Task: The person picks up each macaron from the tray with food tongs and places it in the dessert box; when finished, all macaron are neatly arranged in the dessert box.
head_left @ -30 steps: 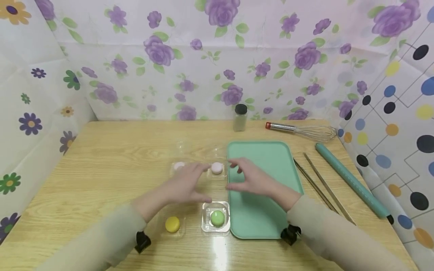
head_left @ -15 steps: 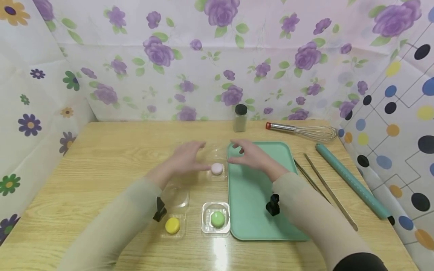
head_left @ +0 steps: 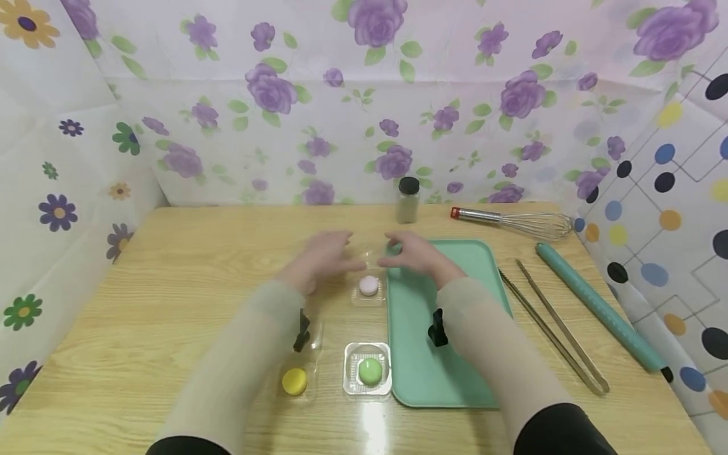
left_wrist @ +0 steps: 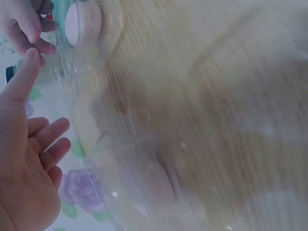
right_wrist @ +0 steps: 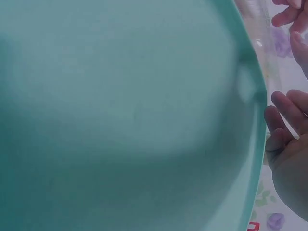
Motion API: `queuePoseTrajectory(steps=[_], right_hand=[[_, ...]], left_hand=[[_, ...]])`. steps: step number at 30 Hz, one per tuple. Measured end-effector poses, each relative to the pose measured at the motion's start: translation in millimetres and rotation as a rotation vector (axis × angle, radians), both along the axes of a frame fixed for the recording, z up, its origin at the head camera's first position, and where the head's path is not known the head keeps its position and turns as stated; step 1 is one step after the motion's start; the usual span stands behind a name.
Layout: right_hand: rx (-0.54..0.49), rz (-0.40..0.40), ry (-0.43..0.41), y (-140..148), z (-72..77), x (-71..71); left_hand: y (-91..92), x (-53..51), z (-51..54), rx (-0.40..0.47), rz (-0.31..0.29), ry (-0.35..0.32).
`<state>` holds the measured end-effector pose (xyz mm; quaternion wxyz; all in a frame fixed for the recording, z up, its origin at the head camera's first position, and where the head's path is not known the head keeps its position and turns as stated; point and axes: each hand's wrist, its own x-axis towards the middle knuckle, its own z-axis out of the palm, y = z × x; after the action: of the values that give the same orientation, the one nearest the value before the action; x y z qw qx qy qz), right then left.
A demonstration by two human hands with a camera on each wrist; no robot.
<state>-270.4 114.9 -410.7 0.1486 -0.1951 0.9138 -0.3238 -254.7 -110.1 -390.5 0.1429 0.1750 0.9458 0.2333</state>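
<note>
Head view: yellow cookie on near side; left hand, thumb and fingers parted wide; pink cookie in clear box, just nearer than hands; green cookie closer; right hand, likewise wide, over tray.

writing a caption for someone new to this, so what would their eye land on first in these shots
Likely the green tray, right of centre on the table in the head view. Next, perhaps the bright yellow macaron and green macaron, left of the tray's near half, each in a clear case. The left hand and right hand face each other near the tray's far left corner.
</note>
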Motion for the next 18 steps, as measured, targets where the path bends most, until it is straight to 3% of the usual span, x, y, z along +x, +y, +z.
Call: queuePoseTrajectory(steps=[3, 7, 13, 18], right_hand=[[0.001, 0.002, -0.01, -4.0, -1.7, -0.5], [-0.009, -0.02, -0.037, -6.1, -2.7, 0.3], [-0.021, -0.029, -0.043, -5.1, -0.2, -1.0], [-0.046, -0.036, -0.028, 0.2, 6.4, -3.1]], left_hand=[[4.7, -3.6, -0.9, -0.111, -0.02, 0.063], [8.6, -6.1, -3.9, -0.182, -0.044, 0.065], [13.2, -6.2, -3.1, -0.202, -0.08, 0.057], [15.3, -7.8, 3.1, -0.143, -0.05, 0.089]])
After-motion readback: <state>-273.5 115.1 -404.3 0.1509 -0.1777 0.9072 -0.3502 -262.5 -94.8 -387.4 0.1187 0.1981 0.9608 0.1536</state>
